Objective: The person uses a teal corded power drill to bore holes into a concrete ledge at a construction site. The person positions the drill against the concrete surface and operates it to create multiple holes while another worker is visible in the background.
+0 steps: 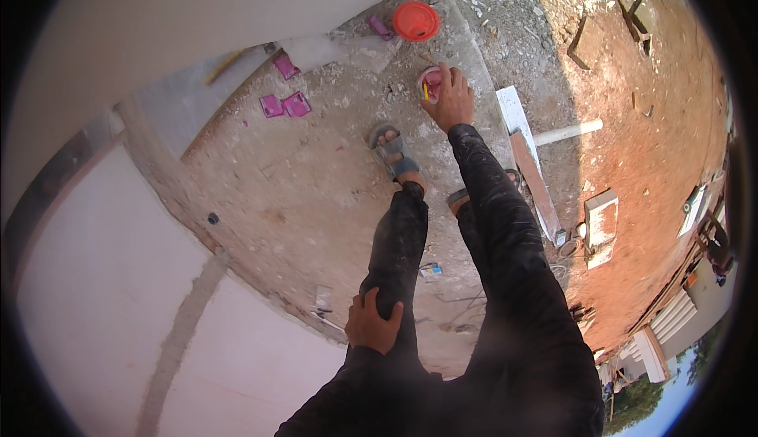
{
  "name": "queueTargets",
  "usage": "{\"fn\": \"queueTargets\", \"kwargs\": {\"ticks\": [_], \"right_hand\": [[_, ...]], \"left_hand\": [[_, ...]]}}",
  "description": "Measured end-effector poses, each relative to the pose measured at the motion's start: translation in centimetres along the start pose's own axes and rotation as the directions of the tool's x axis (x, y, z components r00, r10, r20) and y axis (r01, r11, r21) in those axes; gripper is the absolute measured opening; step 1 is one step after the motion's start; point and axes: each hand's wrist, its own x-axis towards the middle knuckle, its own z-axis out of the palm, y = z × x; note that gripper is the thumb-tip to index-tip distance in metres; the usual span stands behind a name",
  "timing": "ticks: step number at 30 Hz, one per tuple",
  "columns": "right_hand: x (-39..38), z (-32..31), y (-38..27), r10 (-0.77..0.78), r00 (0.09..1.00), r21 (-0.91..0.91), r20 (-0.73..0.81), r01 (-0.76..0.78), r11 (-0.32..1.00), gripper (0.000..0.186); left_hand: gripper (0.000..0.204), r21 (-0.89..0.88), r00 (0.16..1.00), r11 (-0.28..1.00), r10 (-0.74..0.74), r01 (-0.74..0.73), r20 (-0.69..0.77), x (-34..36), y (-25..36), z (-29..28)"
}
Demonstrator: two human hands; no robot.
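pink-filled tub [422, 82] between thumb and fingers of right hand [452, 105]

I note hard sun on red earth [667, 141] at right, crisp shadow line [565, 52], soft shade over the floor [292, 176], faint haze across dark trousers [399, 240], edges bowing into black.

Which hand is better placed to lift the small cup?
Probably the right hand: its fingers are at the cup, while the left hand rests on the left leg, far from it.
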Motion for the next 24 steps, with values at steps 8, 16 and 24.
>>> {"fn": "queueTargets", "kwargs": {"ticks": [8, 16, 24], "right_hand": [[-0.5, -0.1, 0.8, 0.010, 0.999, 0.079, 0.052, -0.014, 0.997, 0.102], [-2.7, -3.4, 3.7, 0.145, 0.985, 0.049, 0.089, -0.149, 0.988, 0.117], [-19.0, -10.6, 12.0, 0.444, 0.811, -0.105, 0.382, -0.439, 0.892, 0.104]], "left_hand": [[0.052, 0.039, 0.999, 0.999, 0.014, -0.012, -0.041, -0.4, 0.4, 0.3], [0.054, 0.033, 0.999, 0.999, -0.029, 0.030, -0.014, -1.1, 1.7, 1.4], [0.070, 0.191, 0.990, 0.974, 0.130, -0.118, -0.050, -1.4, 1.4, 4.3]]}}
